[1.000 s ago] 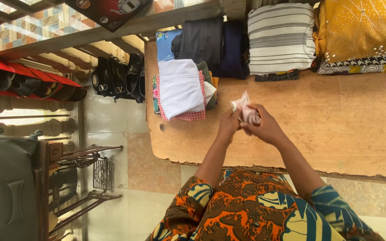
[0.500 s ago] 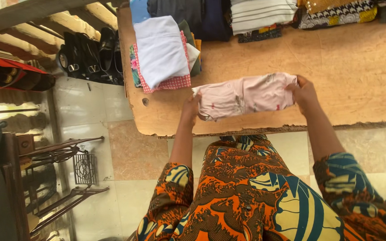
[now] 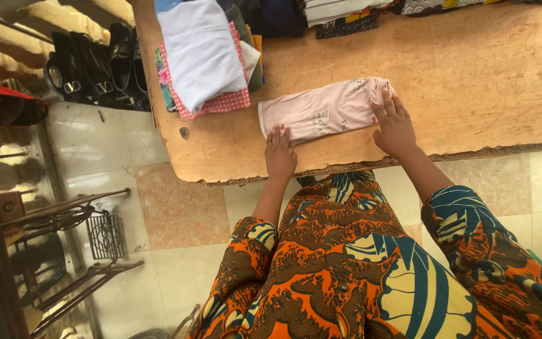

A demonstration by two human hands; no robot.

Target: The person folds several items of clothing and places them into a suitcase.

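Wooden table (image 3: 484, 75): hands flat on pink garment (image 3: 321, 112), print unclear.

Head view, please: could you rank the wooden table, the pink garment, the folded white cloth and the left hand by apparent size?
1. Wooden table
2. Folded white cloth and pink garment: too alike to rank, and the cloth is cropped by the frame.
3. Left hand

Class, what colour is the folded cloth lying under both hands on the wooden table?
Pale pink folded cloth with small grey prints; head view.
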